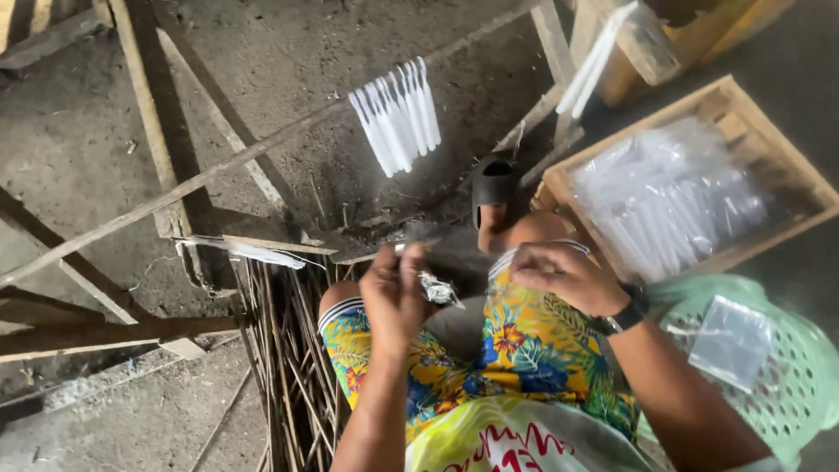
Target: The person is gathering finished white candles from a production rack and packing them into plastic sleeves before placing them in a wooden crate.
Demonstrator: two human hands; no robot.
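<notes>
Clear, crinkled plastic is what is being worked here: a small twisted packet (437,289) is held just above the knees, between the two hands and near the middle of the view. The left hand (393,297) is curled shut around its near end, fingers folded over it, with a thin pale strip poking up past the knuckles. The right hand (559,275), just to the right and slightly apart, is bunched with fingers bent inward; whether anything is pinched inside cannot be told. The packet looks feather-light, soft and slippery, easily crushed or torn, so it is probably best taken by the twisted neck rather than the belly. Farther off, a row of white sticks (398,118) hangs from a slanted wooden rail (218,170). To the right, a wooden crate (743,114) is filled with clear bags, and a green plastic basket (786,385) carries one flat clear bag (730,341). A bundle of thin dark sticks (288,367) lies on the ground at the near left.
</notes>
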